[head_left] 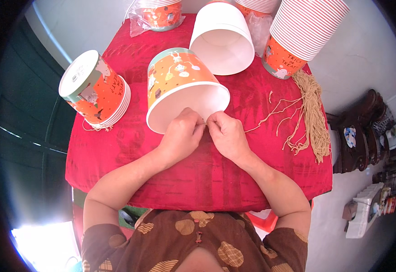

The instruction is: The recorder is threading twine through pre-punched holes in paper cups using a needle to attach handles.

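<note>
An orange paper bucket (182,68) with a pale green base band and printed figures lies tipped on its side, its white mouth toward me. At the near rim, my left hand (183,136) is closed in a pinch, partly covering the mouth. Close beside it my right hand (227,136) pinches too, fingertips almost touching the left ones. A tiny bit of tan string (205,122) shows between the fingertips; most of it is hidden by the fingers. Thin strands lie on the cloth right of my right hand.
A red cloth (198,181) covers the table. Nested orange buckets (94,88) stand upside down at left. A white bucket (223,41) lies behind, mouth toward me. A tall bucket stack (304,34) and a tan string bundle (313,118) are at right; bagged buckets (159,16) sit far left.
</note>
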Tool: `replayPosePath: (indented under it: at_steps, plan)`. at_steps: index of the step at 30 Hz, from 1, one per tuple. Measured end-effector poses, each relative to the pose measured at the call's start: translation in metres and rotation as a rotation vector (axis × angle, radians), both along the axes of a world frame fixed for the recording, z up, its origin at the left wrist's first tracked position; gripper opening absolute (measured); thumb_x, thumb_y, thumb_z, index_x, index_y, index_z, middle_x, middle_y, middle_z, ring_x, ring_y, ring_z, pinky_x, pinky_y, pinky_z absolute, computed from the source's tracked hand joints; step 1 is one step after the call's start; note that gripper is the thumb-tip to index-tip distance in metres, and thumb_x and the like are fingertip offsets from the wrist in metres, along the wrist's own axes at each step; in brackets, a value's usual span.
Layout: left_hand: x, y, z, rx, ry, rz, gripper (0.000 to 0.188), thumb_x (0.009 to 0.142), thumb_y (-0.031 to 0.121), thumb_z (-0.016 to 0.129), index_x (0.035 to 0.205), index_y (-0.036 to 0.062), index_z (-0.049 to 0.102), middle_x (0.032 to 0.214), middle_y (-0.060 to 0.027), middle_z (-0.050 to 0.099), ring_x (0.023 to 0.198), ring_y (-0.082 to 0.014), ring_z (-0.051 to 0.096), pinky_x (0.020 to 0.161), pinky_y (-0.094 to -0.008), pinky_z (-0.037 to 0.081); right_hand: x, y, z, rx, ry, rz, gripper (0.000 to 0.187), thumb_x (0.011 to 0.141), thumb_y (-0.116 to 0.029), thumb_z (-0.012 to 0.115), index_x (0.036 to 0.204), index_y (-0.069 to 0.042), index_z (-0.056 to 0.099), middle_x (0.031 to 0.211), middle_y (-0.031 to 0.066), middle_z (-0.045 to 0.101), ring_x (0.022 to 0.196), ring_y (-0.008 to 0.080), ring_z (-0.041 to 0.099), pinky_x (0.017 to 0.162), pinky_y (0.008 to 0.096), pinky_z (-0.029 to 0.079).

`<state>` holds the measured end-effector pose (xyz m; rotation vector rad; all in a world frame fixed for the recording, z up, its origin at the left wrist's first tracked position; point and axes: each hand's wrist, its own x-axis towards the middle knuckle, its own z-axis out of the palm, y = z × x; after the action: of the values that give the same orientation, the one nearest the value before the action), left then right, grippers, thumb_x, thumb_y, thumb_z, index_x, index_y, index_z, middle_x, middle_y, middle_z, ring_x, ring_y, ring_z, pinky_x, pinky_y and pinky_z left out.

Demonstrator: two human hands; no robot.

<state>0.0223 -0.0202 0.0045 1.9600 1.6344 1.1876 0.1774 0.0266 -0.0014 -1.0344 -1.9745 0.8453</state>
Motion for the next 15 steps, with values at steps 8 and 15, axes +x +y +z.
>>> replayPosePath:
  at_steps: [8,15]
  plan:
    - [-0.0015,0.0033,-0.0006,-0.015,0.009,0.011,0.004,0.082,-0.002,0.062,0.082,-0.0042,0.058,0.082,-0.0181,0.062,0.075,-0.0326,0.063,0.067,-0.0389,0.05,0.0018,-0.0035,-0.0007,0.068,-0.008,0.008,0.009,0.089,-0.008,0.058,0.087,0.001,0.058,0.071,0.0224,0.063,0.068,0.0408,0.065,0.06,0.0495,0.05]
    - [-0.0025,0.005,-0.0023,-0.045,-0.013,0.041,0.003,0.082,-0.001,0.06,0.082,-0.0038,0.059,0.079,-0.0176,0.062,0.071,-0.0309,0.063,0.064,-0.0381,0.05,0.0093,-0.0092,0.0041,0.079,-0.15,0.034,0.007,0.089,-0.004,0.06,0.092,0.002,0.058,0.074,0.0212,0.064,0.069,0.0359,0.067,0.059,0.0422,0.05]
